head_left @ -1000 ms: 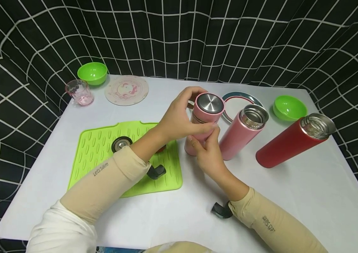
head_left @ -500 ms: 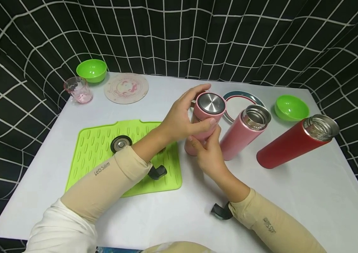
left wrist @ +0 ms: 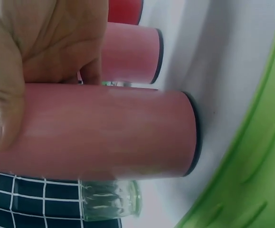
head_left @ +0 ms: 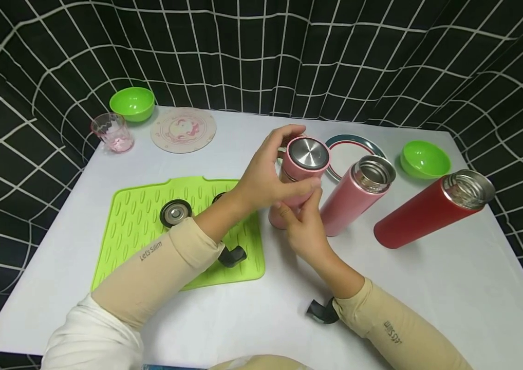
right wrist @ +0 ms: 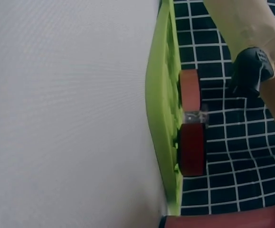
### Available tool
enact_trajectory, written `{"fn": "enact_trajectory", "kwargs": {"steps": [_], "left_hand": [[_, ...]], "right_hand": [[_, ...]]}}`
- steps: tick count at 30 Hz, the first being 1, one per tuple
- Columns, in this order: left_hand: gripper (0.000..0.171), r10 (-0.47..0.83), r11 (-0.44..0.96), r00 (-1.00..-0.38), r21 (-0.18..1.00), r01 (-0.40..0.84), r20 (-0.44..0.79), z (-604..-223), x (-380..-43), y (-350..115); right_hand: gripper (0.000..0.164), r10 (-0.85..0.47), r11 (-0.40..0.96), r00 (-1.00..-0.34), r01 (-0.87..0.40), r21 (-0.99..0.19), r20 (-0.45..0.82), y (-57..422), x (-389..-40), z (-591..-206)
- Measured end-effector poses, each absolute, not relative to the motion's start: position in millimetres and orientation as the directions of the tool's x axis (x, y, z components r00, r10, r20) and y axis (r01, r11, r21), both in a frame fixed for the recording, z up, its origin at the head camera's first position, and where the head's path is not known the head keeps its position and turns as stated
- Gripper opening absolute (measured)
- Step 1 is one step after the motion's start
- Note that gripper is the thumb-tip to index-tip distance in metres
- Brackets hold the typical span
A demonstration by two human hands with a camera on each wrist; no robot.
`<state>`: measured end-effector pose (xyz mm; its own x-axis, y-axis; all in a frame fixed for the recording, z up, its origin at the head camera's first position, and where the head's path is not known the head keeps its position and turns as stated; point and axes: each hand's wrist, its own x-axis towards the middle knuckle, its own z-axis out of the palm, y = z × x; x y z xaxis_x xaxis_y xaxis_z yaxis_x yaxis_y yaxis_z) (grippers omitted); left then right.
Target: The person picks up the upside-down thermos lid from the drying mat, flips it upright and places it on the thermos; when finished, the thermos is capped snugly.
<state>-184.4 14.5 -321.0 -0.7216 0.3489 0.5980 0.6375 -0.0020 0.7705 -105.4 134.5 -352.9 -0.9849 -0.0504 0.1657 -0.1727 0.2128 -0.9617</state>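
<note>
A pink thermos bottle (head_left: pixel 284 218), capped by a lid with a steel top (head_left: pixel 309 153), stands upright at the middle of the table. My left hand (head_left: pixel 266 177) holds its capped top, thumb across the near side and fingers round the back. Lower down, my right hand (head_left: pixel 306 226) grips the body; its thumb (left wrist: pixel 6 123) lies over the bottle in the left wrist view. Just to the right stand a second pink thermos (head_left: pixel 351 200) and a red thermos (head_left: pixel 428 213), both uncapped with bare steel mouths.
On the green mat (head_left: pixel 127 221) at left lie a pink lid (right wrist: pixel 190 90) and a red lid (right wrist: pixel 192 149), partly hidden by my left forearm in the head view. Behind are green bowls (head_left: pixel 132 104), a pink-tinted glass (head_left: pixel 113 134), a round pink-patterned mat (head_left: pixel 184 130) and a plate (head_left: pixel 349 154).
The left fingers lift off the lid's far side half a second ago and now lie round it again. The right hand and the bottle stay in place.
</note>
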Motion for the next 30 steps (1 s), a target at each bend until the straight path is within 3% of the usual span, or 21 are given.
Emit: {"fn": "enact_trajectory", "kwargs": {"steps": [4, 18, 24, 30], "left_hand": [[0.077, 0.331, 0.034, -0.744, 0.78, 0.625, 0.581, -318.5, -181.9, 15.7], [0.096, 0.355, -0.049, -0.689, 0.749, 0.66, 0.631, -320.0, -180.4, 18.6], [0.075, 0.373, -0.047, -0.715, 0.781, 0.623, 0.592, -319.9, -181.4, 17.3], [0.076, 0.378, -0.035, -0.727, 0.794, 0.607, 0.573, -317.1, -181.7, 11.8]], "right_hand": [[0.058, -0.061, 0.211, -0.981, -0.194, -0.958, 0.185, 133.5, -104.7, -350.3], [0.055, -0.073, 0.198, -0.98, -0.194, -0.961, 0.183, 144.8, -111.6, -376.2], [0.058, -0.069, 0.205, -0.979, -0.201, -0.958, 0.191, 144.2, -111.8, -376.4], [0.058, -0.069, 0.204, -0.978, -0.206, -0.957, 0.196, 140.6, -113.2, -376.3]]}}
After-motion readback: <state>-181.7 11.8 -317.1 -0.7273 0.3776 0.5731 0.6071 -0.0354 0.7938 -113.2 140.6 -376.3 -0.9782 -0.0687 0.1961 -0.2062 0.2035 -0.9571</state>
